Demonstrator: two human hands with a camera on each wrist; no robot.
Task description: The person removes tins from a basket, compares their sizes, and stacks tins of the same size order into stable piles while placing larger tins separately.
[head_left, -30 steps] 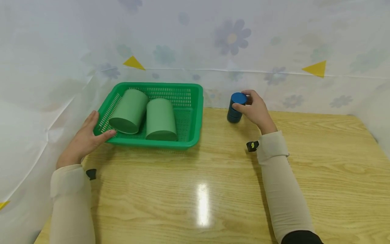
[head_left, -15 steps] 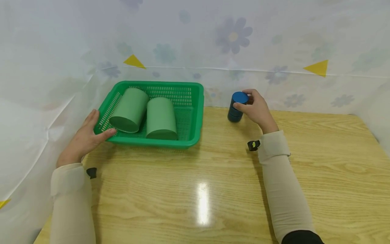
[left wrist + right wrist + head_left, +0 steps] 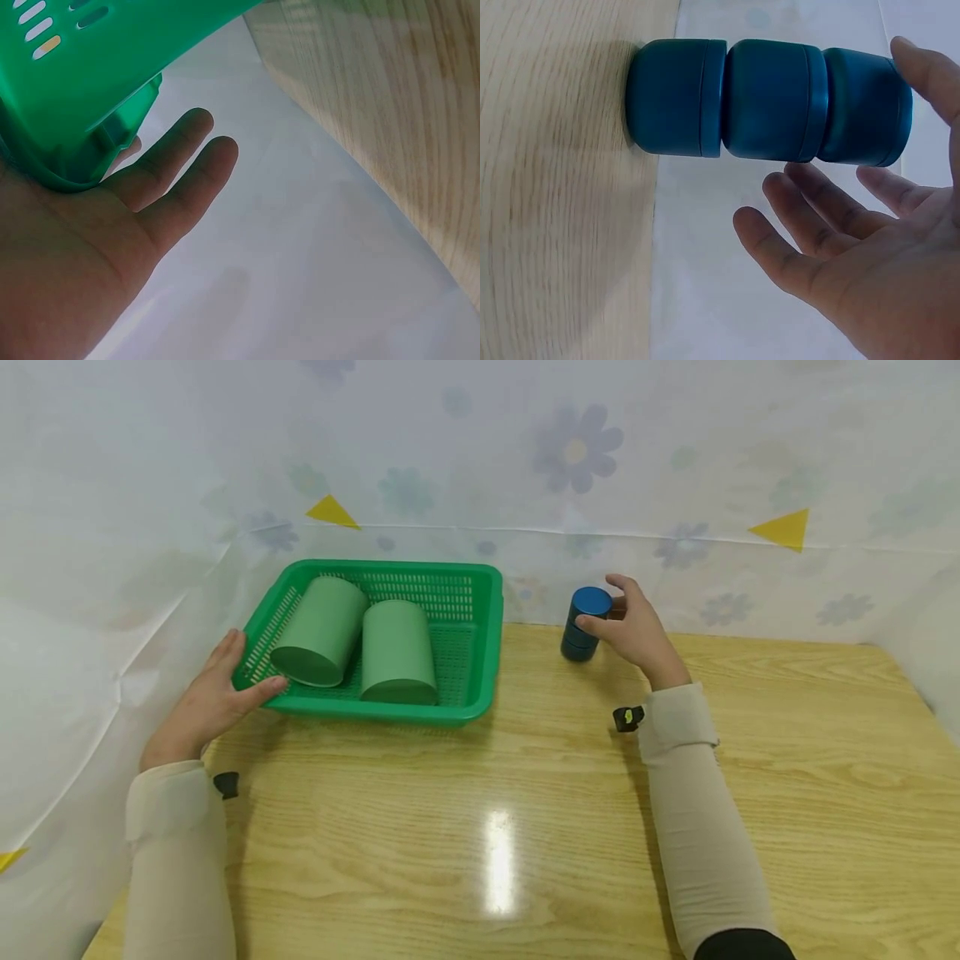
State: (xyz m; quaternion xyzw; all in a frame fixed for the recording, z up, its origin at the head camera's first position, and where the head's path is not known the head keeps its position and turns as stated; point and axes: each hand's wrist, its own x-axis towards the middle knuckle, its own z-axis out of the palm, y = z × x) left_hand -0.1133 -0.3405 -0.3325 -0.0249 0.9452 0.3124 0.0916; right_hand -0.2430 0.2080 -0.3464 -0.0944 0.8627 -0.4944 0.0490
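Observation:
Three small blue lidded jars (image 3: 587, 627) stand stacked on the table, seen side-on in the right wrist view, where the top jar (image 3: 864, 106) leans slightly off the line of the middle jar (image 3: 769, 101) and bottom jar (image 3: 671, 97). Beside the stack is my right hand (image 3: 637, 631); its thumb lies at the top jar's lid and its fingers are spread loosely away. My left hand (image 3: 206, 702) holds the front left corner of a green plastic basket (image 3: 483, 643), thumb over the rim and fingers along the outer side. Two pale green cylinders, a left one (image 3: 321, 631) and a right one (image 3: 397, 647), lie inside.
The wooden table (image 3: 420, 835) spans the front, with bare wood between the basket and the stack. A flowered white sheet (image 3: 450, 460) hangs behind and at the left, carrying yellow triangles (image 3: 783, 531). The stack stands near the table's back edge.
My right hand's fingers have opened away from the top jar, the index finger lifting clear of its lid. Left hand, basket and cylinders stay as they were.

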